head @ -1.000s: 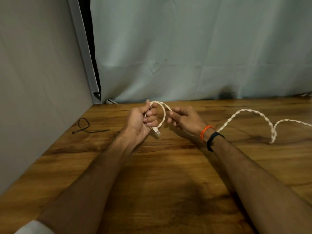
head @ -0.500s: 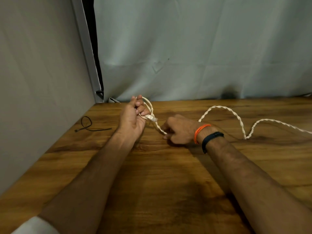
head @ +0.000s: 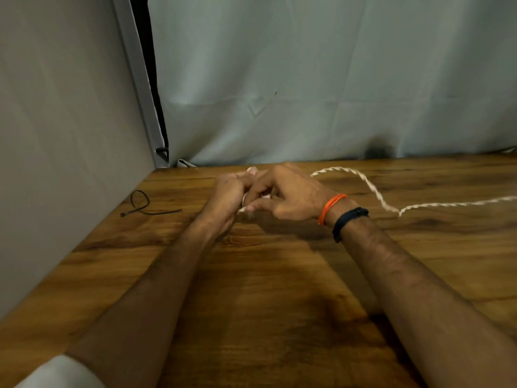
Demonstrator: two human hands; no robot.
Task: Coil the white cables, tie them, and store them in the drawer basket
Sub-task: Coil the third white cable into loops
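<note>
I see both hands close together over the far middle of the wooden table [head: 265, 303]. The left hand [head: 226, 196] has its fingers curled around the near end of the white cable [head: 375, 191]; a short piece of the cable shows just under its fingers. The right hand [head: 288, 196] lies against the left one, and its fingers are bent onto the same cable, so both hands grip it. How many loops are inside the hands I cannot tell, because the fingers cover them.

From behind the right hand the twisted cable goes to the right, makes one curve over the table, comes down to a low point and then runs out at the right edge of the view.

On the right wrist there are an orange band [head: 331, 207] and a dark band [head: 348, 221]. A black cable tie [head: 145, 205], closed into a small loop, lies on the table at the left, near the grey wall [head: 64, 135] and well apart from the hands.
</note>
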